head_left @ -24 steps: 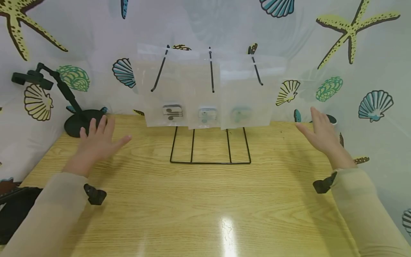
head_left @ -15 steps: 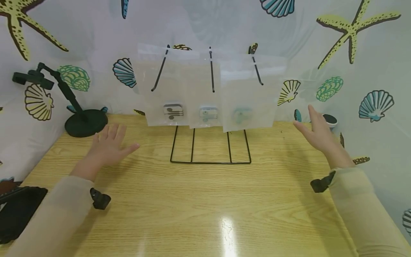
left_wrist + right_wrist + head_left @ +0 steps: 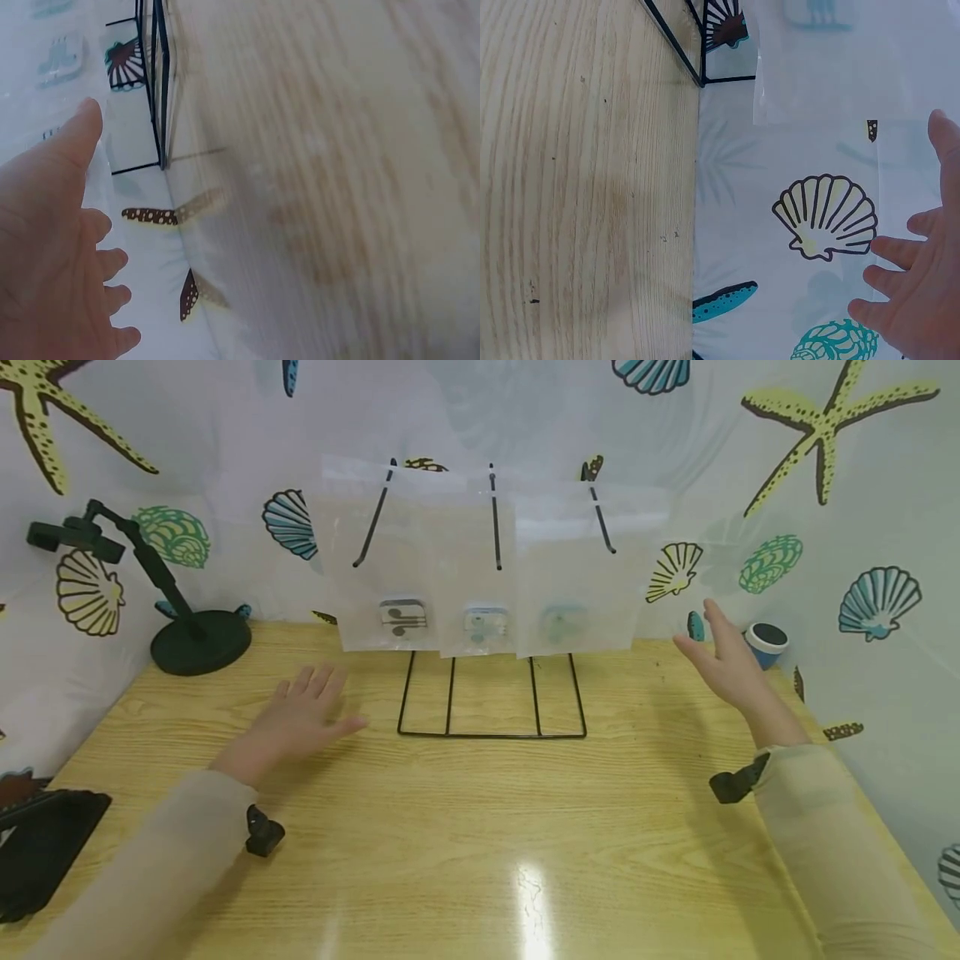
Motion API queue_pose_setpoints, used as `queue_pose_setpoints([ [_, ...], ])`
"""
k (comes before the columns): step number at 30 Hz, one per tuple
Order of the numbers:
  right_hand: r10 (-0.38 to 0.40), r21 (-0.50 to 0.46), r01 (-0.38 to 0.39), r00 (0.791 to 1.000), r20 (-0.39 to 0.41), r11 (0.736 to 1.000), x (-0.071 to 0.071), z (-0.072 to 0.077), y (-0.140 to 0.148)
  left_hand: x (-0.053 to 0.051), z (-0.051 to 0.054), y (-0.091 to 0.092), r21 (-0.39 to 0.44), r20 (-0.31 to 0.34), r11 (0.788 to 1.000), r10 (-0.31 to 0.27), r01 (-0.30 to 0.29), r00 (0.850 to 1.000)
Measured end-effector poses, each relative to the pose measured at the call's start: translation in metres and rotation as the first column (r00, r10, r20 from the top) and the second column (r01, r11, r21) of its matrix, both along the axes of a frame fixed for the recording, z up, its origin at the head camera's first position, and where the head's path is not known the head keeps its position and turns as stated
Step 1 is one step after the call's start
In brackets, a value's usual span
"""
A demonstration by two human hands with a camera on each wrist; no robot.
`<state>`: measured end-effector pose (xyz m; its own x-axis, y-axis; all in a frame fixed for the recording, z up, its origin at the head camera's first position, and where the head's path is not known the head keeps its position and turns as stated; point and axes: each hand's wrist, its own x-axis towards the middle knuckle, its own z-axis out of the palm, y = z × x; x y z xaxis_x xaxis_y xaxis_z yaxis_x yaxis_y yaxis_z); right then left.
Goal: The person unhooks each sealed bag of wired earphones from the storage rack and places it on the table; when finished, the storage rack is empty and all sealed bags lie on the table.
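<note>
Honestly can't tell if this is a home or a shop, but it's some indoor tabletop setup: wood-grain table, pale sheeting behind and beside it with starfish and seashells all over. The wire rack with see-through bags on its prongs looks kinda like a mini store display.

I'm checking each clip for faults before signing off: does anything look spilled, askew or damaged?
Nothing clearly stands out. The three translucent bags hang from the black rack with slightly overlapping edges, the black stand rests on its base, and no spill shows on the table.
</note>
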<state>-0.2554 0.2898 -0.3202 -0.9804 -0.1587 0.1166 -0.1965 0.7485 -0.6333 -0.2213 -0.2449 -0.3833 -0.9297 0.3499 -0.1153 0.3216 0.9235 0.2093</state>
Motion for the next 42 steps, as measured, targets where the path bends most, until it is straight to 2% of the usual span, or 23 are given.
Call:
queue_pose_setpoints([
  [6, -0.028, -0.063, 0.031, 0.998, 0.059, 0.998, -0.002, 0.0, -0.004, -0.004, -0.009, 0.018, 0.006, -0.009, 0.998, -0.065, 0.065, 0.998],
  [14, 0.001, -0.188, 0.0, 1.0, 0.005, 0.982, -0.008, 0.001, -0.016, -0.014, -0.02, 0.039, -0.024, -0.045, 0.981, -0.192, 0.191, 0.98],
  [20, -0.004, -0.248, -0.004, 1.0, -0.029, 0.969, -0.015, 0.004, -0.028, -0.019, -0.021, 0.046, -0.015, -0.037, 0.978, -0.208, 0.207, 0.978],
  [25, -0.014, -0.275, 0.004, 0.999, -0.035, 0.962, -0.025, 0.004, -0.035, -0.023, -0.025, 0.045, 0.01, 0.001, 0.98, -0.2, 0.2, 0.98],
  [29, -0.044, -0.278, 0.035, 0.999, -0.027, 0.96, -0.032, 0.004, -0.04, -0.023, -0.025, 0.044, 0.038, 0.023, 0.98, -0.196, 0.195, 0.98],
  [34, -0.079, -0.315, 0.056, 0.995, -0.061, 0.947, -0.038, 0.002, -0.045, -0.022, -0.024, 0.045, 0.057, 0.038, 0.978, -0.201, 0.198, 0.979],
  [37, -0.109, -0.373, 0.067, 0.99, -0.093, 0.925, -0.041, 0.002, -0.049, -0.022, -0.024, 0.046, 0.052, 0.039, 0.977, -0.211, 0.209, 0.977],
  [42, -0.19, -0.539, 0.094, 0.974, -0.126, 0.837, -0.045, 0.002, -0.056, -0.023, -0.026, 0.047, 0.023, 0.033, 0.973, -0.229, 0.228, 0.973],
])
